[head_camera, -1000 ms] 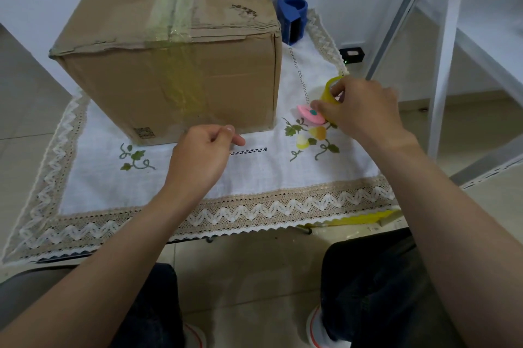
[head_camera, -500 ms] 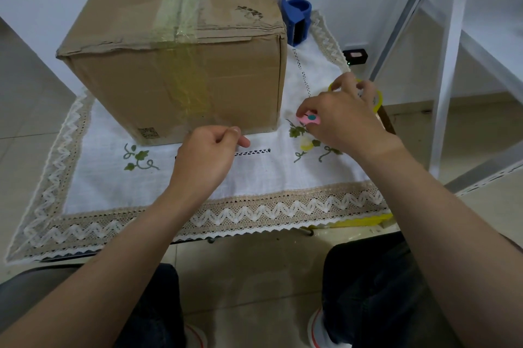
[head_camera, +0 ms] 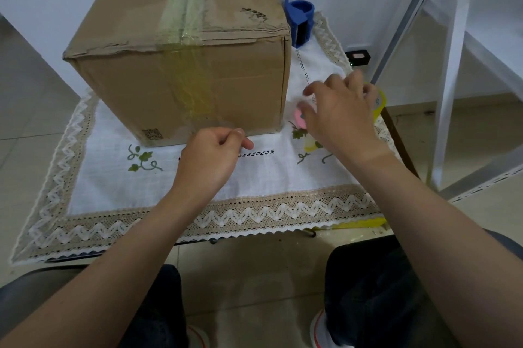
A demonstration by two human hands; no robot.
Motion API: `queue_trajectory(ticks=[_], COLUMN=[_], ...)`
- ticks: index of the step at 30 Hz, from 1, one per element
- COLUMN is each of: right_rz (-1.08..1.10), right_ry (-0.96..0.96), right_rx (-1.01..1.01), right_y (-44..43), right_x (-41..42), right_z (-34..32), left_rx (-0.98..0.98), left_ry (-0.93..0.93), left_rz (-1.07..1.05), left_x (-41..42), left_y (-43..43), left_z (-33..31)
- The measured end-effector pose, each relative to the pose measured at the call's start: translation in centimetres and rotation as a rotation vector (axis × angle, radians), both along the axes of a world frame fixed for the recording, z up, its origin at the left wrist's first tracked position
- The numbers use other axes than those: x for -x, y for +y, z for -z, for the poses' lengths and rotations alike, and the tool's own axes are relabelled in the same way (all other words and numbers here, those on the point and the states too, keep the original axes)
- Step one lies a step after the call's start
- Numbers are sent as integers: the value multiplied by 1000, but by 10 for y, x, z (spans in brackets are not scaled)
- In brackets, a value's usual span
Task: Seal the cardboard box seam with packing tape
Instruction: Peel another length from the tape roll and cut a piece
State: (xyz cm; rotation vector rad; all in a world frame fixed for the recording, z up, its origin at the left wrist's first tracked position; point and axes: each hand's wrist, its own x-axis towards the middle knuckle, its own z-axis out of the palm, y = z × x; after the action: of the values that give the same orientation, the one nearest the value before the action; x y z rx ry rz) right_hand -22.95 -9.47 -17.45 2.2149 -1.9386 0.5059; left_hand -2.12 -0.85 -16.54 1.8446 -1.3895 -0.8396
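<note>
**Left hand** (head_camera: 209,162) is reaching to the foot of the cardboard box (head_camera: 240,87). Its fingers are curling under, thumb meeting forefinger, pinching the lower end of the clear tape strip (head_camera: 198,87) that is running along the top seam and down the near face.

**Right hand** (head_camera: 339,118) is hovering palm down beside the box's right corner. Its fingers are spreading wide, blurred, over the yellow tape roll (head_camera: 380,101) and a pink piece (head_camera: 297,117). Whether they are touching either cannot be told.

**Change.** Half a second earlier these fingers were curling around the roll and the pink piece. Now they are opening, while the left hand is keeping its place.

**Room.** The box is sitting on the embroidered cloth (head_camera: 268,175) covering the counter (head_camera: 397,138), leaving a bare band of cloth before the lace edge. The roll is lying close to the counter's right edge, with a white frame (head_camera: 452,87) just beyond. A blue dispenser (head_camera: 300,19) is standing behind the box, by the wall.
</note>
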Motion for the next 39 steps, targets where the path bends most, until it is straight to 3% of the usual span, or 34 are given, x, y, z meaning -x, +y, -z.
queue_trajectory(ticks=[2, 5, 8, 16, 29, 36, 39], right_rz=[99, 182, 136, 37, 15, 29, -41], right_ry=[-22, -13, -21, -72, 5, 30, -61], right_rx=[72, -50, -156, -31, -71, -96, -57], right_y=[2, 6, 8, 12, 8, 15, 27], right_x=[1, 6, 14, 6, 7, -1, -10], right_z=[-3, -4, -4, -14, 1, -6, -27], left_rx=[1, 4, 8, -4, 28, 45, 141], left_ry=[-6, -23, -27, -13, -53, -102, -94], left_rz=[14, 30, 35, 13, 14, 120, 180], left_x=[0, 0, 1, 3, -2, -9, -12], left_y=[0, 0, 1, 2, -2, 11, 14], left_z=[1, 2, 2, 1, 7, -4, -30])
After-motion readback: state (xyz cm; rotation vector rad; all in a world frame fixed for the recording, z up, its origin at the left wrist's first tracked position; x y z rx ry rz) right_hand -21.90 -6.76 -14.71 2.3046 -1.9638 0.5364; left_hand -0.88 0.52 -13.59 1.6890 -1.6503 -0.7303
